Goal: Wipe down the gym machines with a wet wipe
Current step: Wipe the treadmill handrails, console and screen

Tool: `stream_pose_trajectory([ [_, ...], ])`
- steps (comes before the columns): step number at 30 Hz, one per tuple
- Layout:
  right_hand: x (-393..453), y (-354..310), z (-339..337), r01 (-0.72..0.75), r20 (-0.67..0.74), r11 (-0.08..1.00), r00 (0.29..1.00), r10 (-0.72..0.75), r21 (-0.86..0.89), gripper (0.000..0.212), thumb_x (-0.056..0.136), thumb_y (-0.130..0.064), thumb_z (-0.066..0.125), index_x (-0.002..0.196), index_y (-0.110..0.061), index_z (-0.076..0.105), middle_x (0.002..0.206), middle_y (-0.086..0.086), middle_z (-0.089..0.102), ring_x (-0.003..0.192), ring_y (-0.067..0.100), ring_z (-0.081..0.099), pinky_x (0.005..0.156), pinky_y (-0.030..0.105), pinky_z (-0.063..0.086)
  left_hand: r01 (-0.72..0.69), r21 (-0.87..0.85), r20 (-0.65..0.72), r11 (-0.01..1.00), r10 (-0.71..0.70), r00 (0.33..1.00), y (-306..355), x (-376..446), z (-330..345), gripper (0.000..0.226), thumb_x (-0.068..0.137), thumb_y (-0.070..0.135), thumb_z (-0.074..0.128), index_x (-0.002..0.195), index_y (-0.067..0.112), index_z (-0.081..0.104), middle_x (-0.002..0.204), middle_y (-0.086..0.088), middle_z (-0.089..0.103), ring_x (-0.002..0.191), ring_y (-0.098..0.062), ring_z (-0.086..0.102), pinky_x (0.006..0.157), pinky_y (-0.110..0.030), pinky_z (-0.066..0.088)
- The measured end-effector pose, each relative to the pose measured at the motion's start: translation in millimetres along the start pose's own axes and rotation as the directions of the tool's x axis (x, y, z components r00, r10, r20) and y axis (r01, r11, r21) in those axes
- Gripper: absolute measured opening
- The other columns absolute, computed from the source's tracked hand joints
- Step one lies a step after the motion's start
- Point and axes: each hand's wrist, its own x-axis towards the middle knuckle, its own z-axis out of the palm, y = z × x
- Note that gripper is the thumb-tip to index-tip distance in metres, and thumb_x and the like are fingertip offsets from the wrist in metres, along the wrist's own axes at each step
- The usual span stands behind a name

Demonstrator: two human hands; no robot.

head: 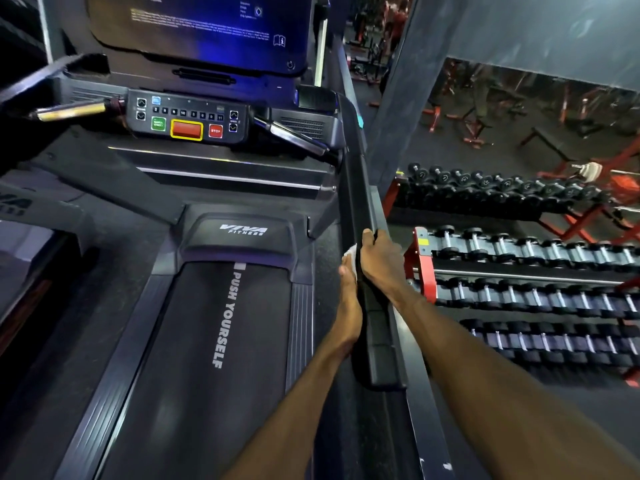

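Note:
I stand on a black treadmill point(221, 341) with a lit console point(188, 121). Its right handrail point(360, 188) runs toward me. My right hand point(381, 259) grips the top of this rail, fingers curled over it. Just behind it, my left hand point(349, 303) lies along the rail's inner side. A white wet wipe point(350, 253) peeks out above the left thumb, held against the rail between the two hands. Most of the wipe and the left fingers are hidden.
A red rack with several rows of dumbbells point(519, 258) stands close on the right, beyond the rail. A grey pillar point(408, 81) rises behind it. Red benches and frames point(485, 123) fill the far floor. Another machine point(20, 209) sits at the left.

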Motion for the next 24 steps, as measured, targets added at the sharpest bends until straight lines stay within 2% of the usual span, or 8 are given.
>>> stream_pose_trajectory([
  [2, 0.7, -3.2, -1.5, -0.011, 0.014, 0.999, 1.0, 0.012, -0.044, 0.054, 0.104, -0.043, 0.033, 0.139, -0.004, 0.044, 0.135, 0.025, 0.054, 0.124, 0.044, 0.051, 0.101, 0.046, 0.04, -0.009, -0.064, 0.013, 0.998, 0.009, 1.0, 8.8, 1.4, 5.4, 0.057, 0.106, 0.043, 0.001, 0.131, 0.032, 0.05, 0.128, 0.013, 0.06, 0.117, 0.008, 0.057, 0.098, -0.013, 0.044],
  [4, -0.2, -4.4, -2.3, 0.008, 0.024, 0.998, 1.0, -0.007, -0.058, 0.057, 0.104, -0.043, 0.035, 0.141, 0.0, 0.041, 0.14, 0.027, 0.049, 0.128, 0.044, 0.048, 0.104, 0.045, 0.039, -0.073, -0.075, 0.024, 0.995, 0.075, 0.997, 1.2, -12.5, 8.7, 0.056, 0.105, 0.047, 0.006, 0.119, 0.038, 0.059, 0.117, 0.016, 0.067, 0.11, 0.005, 0.062, 0.09, -0.014, 0.047],
  [6, 0.8, -4.2, -1.0, 0.058, 0.027, 0.998, 0.998, -0.057, -0.035, 0.06, 0.103, -0.042, 0.038, 0.143, 0.003, 0.037, 0.145, 0.027, 0.045, 0.132, 0.043, 0.045, 0.106, 0.042, 0.037, -0.143, -0.087, 0.011, 0.986, 0.145, 0.989, -14.7, -29.5, 6.6, 0.056, 0.101, 0.055, 0.013, 0.126, 0.035, 0.058, 0.123, 0.007, 0.067, 0.117, -0.007, 0.061, 0.096, -0.022, 0.049],
  [9, -8.8, 4.4, 1.5, 0.127, 0.065, 0.991, 0.99, -0.125, -0.029, 0.073, 0.098, -0.043, 0.049, 0.15, 0.001, 0.024, 0.152, 0.026, 0.036, 0.137, 0.042, 0.041, 0.109, 0.042, 0.035, -0.201, -0.125, -0.021, 0.972, 0.2, 0.979, -29.1, -40.6, 3.1, 0.07, 0.097, 0.057, 0.014, 0.148, 0.016, 0.041, 0.143, -0.009, 0.053, 0.13, -0.02, 0.051, 0.11, -0.032, 0.041],
  [13, -40.8, 15.8, -4.4, 0.201, 0.108, 0.979, 0.974, -0.198, -0.022, 0.079, 0.096, -0.032, 0.051, 0.156, -0.001, 0.01, 0.158, 0.027, 0.022, 0.142, 0.04, 0.034, 0.113, 0.04, 0.031, -0.246, -0.019, -0.059, 0.969, 0.245, 0.968, -25.1, -73.7, 8.5, 0.076, 0.098, 0.062, 0.015, 0.147, 0.011, 0.043, 0.14, -0.01, 0.056, 0.127, -0.022, 0.055, 0.1, -0.028, 0.049],
  [17, -63.5, 21.7, -9.2, 0.209, 0.104, 0.978, 0.973, -0.207, -0.003, 0.073, 0.1, -0.031, 0.045, 0.156, -0.002, 0.01, 0.158, 0.026, 0.023, 0.141, 0.041, 0.033, 0.114, 0.043, 0.029, -0.256, 0.046, -0.171, 0.965, 0.26, 0.95, -38.4, -106.4, 11.3, 0.096, 0.083, 0.086, 0.028, 0.152, 0.02, 0.035, 0.152, 0.001, 0.045, 0.143, -0.013, 0.036, 0.123, -0.041, 0.019],
  [21, -88.4, 36.9, -11.2, 0.198, 0.139, 0.975, 0.968, -0.211, 0.105, 0.071, 0.103, -0.033, 0.041, 0.157, -0.004, 0.007, 0.158, 0.029, 0.019, 0.143, 0.043, 0.029, 0.115, 0.042, 0.026, -0.224, -0.014, -0.208, 0.974, 0.217, 0.954, -21.3, -110.0, 29.4, 0.072, 0.097, 0.064, 0.012, 0.143, 0.022, 0.048, 0.137, -0.006, 0.06, 0.128, -0.018, 0.055, 0.116, -0.04, 0.035],
  [24, -104.7, 49.8, -14.2, 0.191, 0.192, 0.962, 0.954, -0.228, 0.194, 0.07, 0.104, -0.033, 0.037, 0.158, -0.007, 0.001, 0.16, 0.03, 0.014, 0.146, 0.042, 0.023, 0.118, 0.043, 0.022, -0.267, 0.09, -0.224, 0.959, 0.281, 0.933, -27.9, -128.0, 39.3, 0.06, 0.104, 0.05, 0.014, 0.144, 0.02, 0.047, 0.132, 0.006, 0.062, 0.12, 0.0, 0.058, 0.102, -0.018, 0.044],
])
